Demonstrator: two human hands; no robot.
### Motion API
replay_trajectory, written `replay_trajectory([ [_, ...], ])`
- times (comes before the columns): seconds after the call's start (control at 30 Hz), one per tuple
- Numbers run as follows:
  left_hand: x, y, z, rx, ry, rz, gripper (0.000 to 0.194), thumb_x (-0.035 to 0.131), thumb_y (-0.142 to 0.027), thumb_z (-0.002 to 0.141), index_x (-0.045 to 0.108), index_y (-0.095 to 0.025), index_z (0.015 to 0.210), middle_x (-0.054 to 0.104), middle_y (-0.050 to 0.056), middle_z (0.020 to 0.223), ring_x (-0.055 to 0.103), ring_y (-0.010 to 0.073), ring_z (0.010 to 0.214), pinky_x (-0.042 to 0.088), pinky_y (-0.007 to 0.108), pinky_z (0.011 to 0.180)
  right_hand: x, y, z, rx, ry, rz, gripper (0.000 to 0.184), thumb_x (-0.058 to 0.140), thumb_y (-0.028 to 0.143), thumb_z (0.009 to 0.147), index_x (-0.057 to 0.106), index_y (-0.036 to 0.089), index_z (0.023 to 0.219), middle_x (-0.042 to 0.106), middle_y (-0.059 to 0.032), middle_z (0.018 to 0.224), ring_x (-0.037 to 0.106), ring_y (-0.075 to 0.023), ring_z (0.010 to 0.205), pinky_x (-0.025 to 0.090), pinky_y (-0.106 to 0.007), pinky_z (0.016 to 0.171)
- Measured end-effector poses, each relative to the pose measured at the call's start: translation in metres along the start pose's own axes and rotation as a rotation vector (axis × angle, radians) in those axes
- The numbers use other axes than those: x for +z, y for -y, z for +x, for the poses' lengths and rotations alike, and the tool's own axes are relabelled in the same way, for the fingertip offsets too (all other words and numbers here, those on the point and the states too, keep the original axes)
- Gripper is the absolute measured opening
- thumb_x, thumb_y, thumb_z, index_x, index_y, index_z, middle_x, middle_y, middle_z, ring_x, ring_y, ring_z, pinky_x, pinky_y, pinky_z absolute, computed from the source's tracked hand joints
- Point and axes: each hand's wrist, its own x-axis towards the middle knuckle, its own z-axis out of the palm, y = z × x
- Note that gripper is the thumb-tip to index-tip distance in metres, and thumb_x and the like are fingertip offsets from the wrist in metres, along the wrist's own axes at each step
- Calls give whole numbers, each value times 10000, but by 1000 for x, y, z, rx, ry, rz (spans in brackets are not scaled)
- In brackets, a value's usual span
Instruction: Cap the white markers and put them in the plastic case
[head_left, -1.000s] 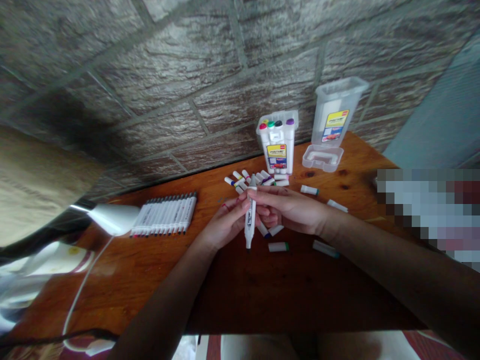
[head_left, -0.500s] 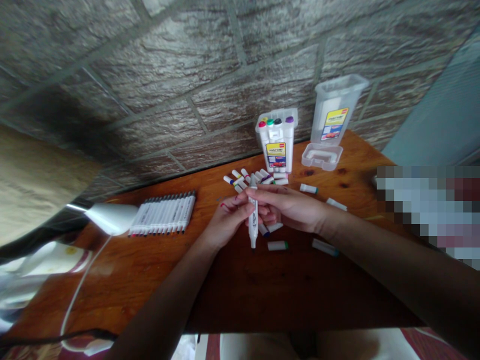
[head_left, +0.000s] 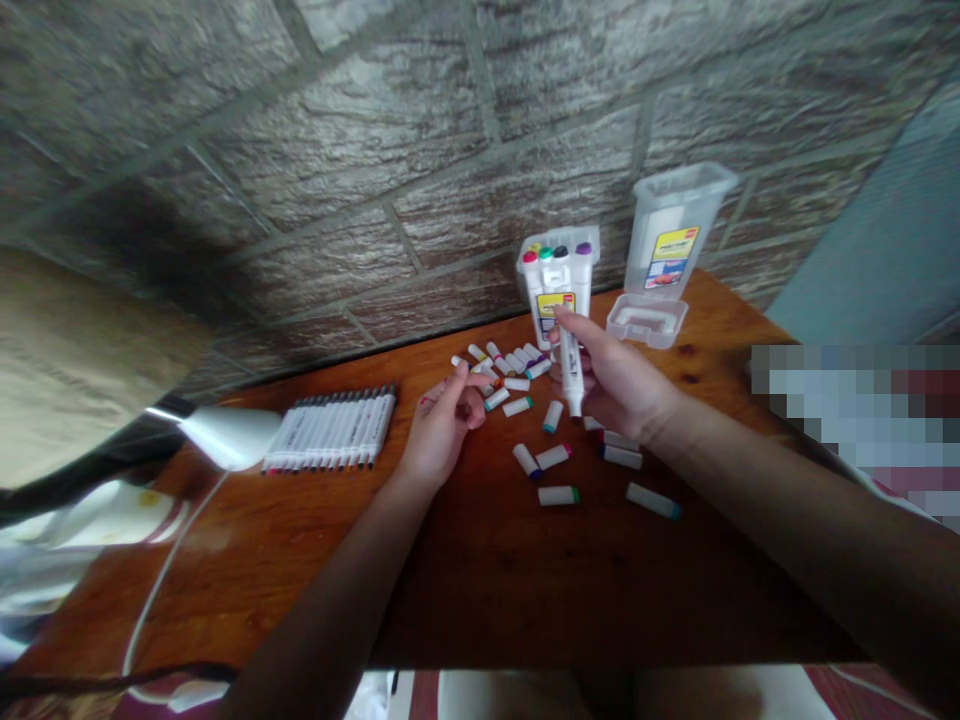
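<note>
My right hand is closed around a white marker, held nearly upright over the table with its dark narrow end down. To the left, my left hand hovers beside the loose caps, its index finger stretched out and other fingers loosely curled; nothing shows in it. White marker caps with coloured ends, such as a green-ended cap and a blue-ended cap, lie scattered below and between the hands. Left of my left hand, several white markers lie side by side in a row.
At the back stands a clear case of markers with coloured caps. Right of it is another clear case with its lid open. A white lamp and its cord are at left. A stone wall rises behind.
My right hand has moved right and slightly up with the marker. My left hand has come off the marker and drawn left, so more loose caps show between the hands.
</note>
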Motion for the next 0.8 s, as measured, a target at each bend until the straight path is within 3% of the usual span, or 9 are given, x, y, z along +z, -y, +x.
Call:
replay_trajectory([
  [0.07, -1, 0, 1, 1, -17, -9, 409, 772, -535, 769, 710, -131, 766, 490, -58, 459, 395, 52, 426, 322, 202, 481, -2, -3, 2, -99, -125, -73, 450, 757, 596, 760, 524, 215, 707, 449, 52, 549, 380, -86, 499, 293, -239, 448],
  [0.13, -1, 0, -3, 4, 74, 9, 420, 771, -544, 768, 718, -128, 791, 534, -41, 485, 421, 57, 437, 322, 200, 476, 1, -8, 0, -210, -152, -168, 448, 751, 596, 763, 538, 211, 679, 504, 44, 575, 432, -89, 531, 343, -236, 487],
  [0.2, 1, 1, -9, 0, 218, 51, 442, 747, -562, 789, 731, -122, 837, 604, -7, 539, 471, 71, 457, 340, 205, 475, 9, -13, -7, -256, -70, -253, 456, 731, 602, 778, 553, 201, 650, 542, 43, 568, 463, -81, 513, 368, -228, 492],
  [0.3, 4, 4, -18, -46, 398, 128, 445, 718, -562, 822, 727, -119, 790, 669, 39, 616, 539, 97, 494, 390, 222, 483, 20, -19, -19, -128, 156, -303, 484, 639, 648, 832, 571, 199, 665, 594, 27, 511, 534, -104, 432, 393, -230, 425],
  [0.37, 5, 4, -21, -85, 452, 176, 453, 717, -559, 824, 703, -120, 712, 674, 49, 620, 549, 103, 500, 410, 227, 487, 24, -21, -23, -39, 220, -307, 489, 611, 669, 841, 575, 201, 704, 615, 21, 485, 590, -141, 405, 418, -236, 382],
  [0.5, 10, -1, -23, -90, 462, 236, 495, 735, -587, 792, 658, -128, 625, 640, 32, 562, 520, 89, 474, 403, 213, 478, 24, -23, -24, 15, 253, -300, 485, 626, 670, 832, 587, 196, 733, 641, 16, 493, 646, -165, 424, 458, -228, 363],
  [0.8, 13, -6, -24, -18, 432, 275, 508, 745, -602, 770, 622, -138, 602, 614, 12, 530, 494, 77, 440, 382, 203, 442, 26, -20, -27, 0, 257, -317, 509, 644, 657, 825, 573, 185, 650, 640, 15, 498, 576, -99, 379, 394, -184, 345],
])
